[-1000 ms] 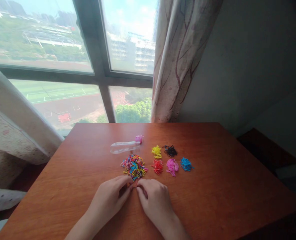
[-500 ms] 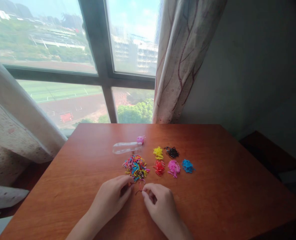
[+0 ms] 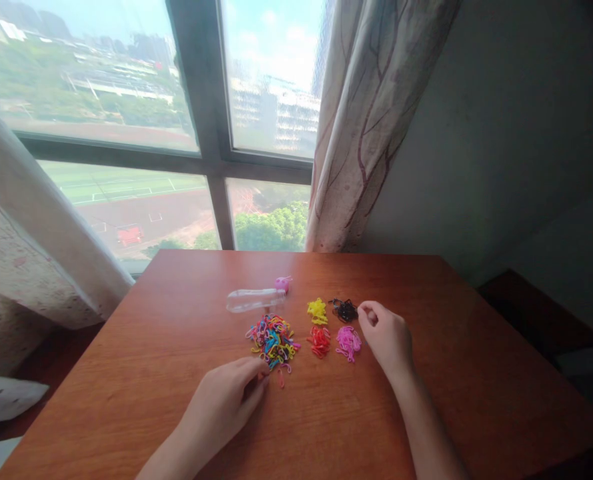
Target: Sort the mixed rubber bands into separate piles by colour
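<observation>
A mixed heap of small coloured rubber bands (image 3: 273, 337) lies on the wooden table (image 3: 176, 373). To its right sit sorted little piles: yellow (image 3: 317, 310), black (image 3: 345, 309), red (image 3: 319, 341) and pink (image 3: 349, 342). My left hand (image 3: 223, 403) rests by the near edge of the mixed heap, fingertips pinched together beside a loose band. My right hand (image 3: 386, 337) is stretched out to the right of the black pile, thumb and forefinger pinched at its edge; what they hold is too small to see. It hides the blue pile.
A clear plastic bottle (image 3: 251, 299) with a pink cap (image 3: 281, 285) lies on its side behind the heap. Curtains (image 3: 366, 127) hang at the back and at the left before a window (image 3: 126, 133). The table's right edge drops to a dark floor.
My right hand left the spot beside my left hand and moved far right and back to the black pile, now covering the blue pile. My left hand stayed put.
</observation>
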Demonstrator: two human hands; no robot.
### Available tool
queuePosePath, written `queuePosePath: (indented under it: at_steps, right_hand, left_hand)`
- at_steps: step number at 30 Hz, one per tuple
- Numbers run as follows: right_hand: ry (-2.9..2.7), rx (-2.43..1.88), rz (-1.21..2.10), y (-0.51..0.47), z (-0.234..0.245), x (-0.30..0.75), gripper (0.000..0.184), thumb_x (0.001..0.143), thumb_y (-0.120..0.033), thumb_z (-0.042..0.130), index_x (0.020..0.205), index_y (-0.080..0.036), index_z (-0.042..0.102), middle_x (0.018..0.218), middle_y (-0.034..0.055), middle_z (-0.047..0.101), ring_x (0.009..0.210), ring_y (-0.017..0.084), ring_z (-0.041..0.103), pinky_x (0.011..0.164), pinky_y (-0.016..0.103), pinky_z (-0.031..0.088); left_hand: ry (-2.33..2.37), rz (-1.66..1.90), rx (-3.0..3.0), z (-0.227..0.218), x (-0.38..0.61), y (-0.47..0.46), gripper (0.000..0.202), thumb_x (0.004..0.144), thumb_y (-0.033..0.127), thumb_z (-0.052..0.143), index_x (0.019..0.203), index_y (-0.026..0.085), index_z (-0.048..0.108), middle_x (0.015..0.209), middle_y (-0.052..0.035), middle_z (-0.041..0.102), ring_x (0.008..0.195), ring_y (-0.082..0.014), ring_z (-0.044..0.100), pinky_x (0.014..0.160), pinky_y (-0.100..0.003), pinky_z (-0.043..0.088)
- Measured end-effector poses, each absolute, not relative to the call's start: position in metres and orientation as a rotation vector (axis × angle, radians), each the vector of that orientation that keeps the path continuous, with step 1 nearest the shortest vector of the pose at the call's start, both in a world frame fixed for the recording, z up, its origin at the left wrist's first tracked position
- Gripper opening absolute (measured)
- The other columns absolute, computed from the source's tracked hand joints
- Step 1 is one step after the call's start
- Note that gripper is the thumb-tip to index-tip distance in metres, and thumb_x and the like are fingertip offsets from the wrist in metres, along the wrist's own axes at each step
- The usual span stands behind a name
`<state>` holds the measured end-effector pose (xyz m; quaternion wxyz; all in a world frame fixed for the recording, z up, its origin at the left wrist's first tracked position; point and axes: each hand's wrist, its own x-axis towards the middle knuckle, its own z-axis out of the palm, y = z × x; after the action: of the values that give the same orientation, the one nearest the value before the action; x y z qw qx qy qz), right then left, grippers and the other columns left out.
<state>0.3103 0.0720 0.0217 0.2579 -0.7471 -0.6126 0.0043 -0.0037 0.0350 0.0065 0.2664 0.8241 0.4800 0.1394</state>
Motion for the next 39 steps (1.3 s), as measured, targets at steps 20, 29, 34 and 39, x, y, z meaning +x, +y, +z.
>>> queuePosePath:
  at_steps: [20,29,34,39]
  right_hand:
    - [-1.842,-2.245,0.053,0.089,0.015,0.323,0.013,0.089,-0.024,0.058,0.084,-0.025,0.070,0.072,-0.0006,0.067,0.065,0.014,0.057,0.055,0.025,0.024]
    - [-2.002,-2.215,0.160,0.077,0.026,0.327,0.018,0.086,-0.021,0.059,0.091,-0.029,0.074,0.079,0.0012,0.072,0.072,0.017,0.065,0.056,0.024,0.030]
    - [-2.138,-2.172,0.230,0.078,0.030,0.325,0.020,0.083,-0.019,0.062,0.090,-0.033,0.075,0.083,-0.0004,0.074,0.073,0.017,0.067,0.056,0.023,0.030]
    - [-2.177,-2.175,0.208,0.080,0.031,0.323,0.020,0.084,-0.018,0.059,0.084,-0.031,0.075,0.083,0.0004,0.074,0.075,0.018,0.067,0.056,0.024,0.029]
  left_hand:
    - [1.268,0.414,2.256,0.005,-0.005,0.035,0.021,0.090,0.017,0.043,0.092,0.026,0.062,0.088,0.0010,0.071,0.079,-0.0158,0.067,0.067,-0.021,0.044]
    - [1.279,0.408,2.261,0.008,-0.004,0.035,0.021,0.090,0.016,0.044,0.092,0.026,0.062,0.088,0.0009,0.071,0.080,-0.0158,0.067,0.068,-0.021,0.044]
    - [1.290,0.386,2.262,0.010,-0.002,0.035,0.021,0.090,0.016,0.043,0.090,0.025,0.062,0.087,0.0003,0.071,0.080,-0.0162,0.067,0.067,-0.021,0.044]
    - [1.281,0.388,2.254,0.009,-0.003,0.034,0.021,0.092,0.017,0.042,0.090,0.025,0.062,0.088,0.0001,0.071,0.080,-0.0161,0.067,0.069,-0.021,0.045]
